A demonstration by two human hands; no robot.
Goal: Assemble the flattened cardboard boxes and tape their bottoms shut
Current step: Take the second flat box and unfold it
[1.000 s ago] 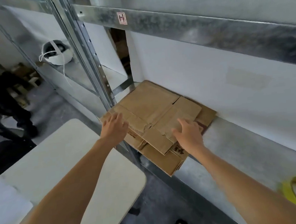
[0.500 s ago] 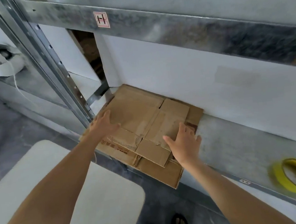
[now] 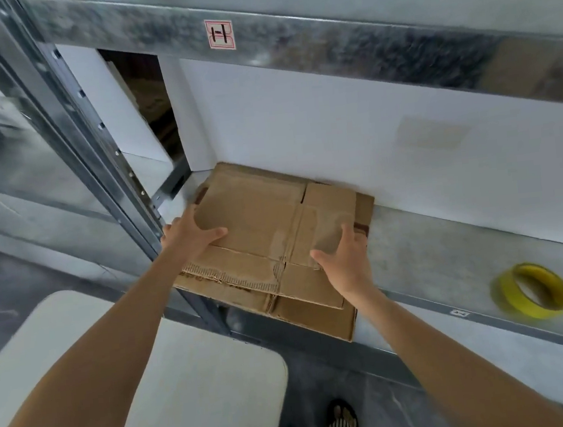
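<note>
The flattened cardboard boxes (image 3: 260,222) lie in a loose stack at the left end of the metal shelf (image 3: 449,252), pushed back against the white wall, w/ the lower sheets poking out over the shelf's front lip. None is opened up yet: every one I can see is flat, flaps and all, and the top one has a ragged, torn front edge.

My left hand (image 3: 189,236) is on the stack's left side, fingers spread, thumb lying across the top sheet. My right hand (image 3: 343,259) is on the right side, also spread, thumb splayed inward, fingers resting on the top sheet's right panel (it's blurred there, so I can't tell if any fingertip hooks round an edge). Neither hand pinches anything that I can make out.

So, progress: basically zero. No box is squared up, no bottom flaps folded, no tape laid. I judge this is the pick-up step, getting hold of the top sheet or the whole stack, prob. to bring it to the table (image 3: 187,394) just below and in front of me.

The yellow tape roll (image 3: 509,294) sits on the same shelf, well apart to the right, untouched. Still to do: lift, open, fold, tape, then repeat for each sheet.
</note>
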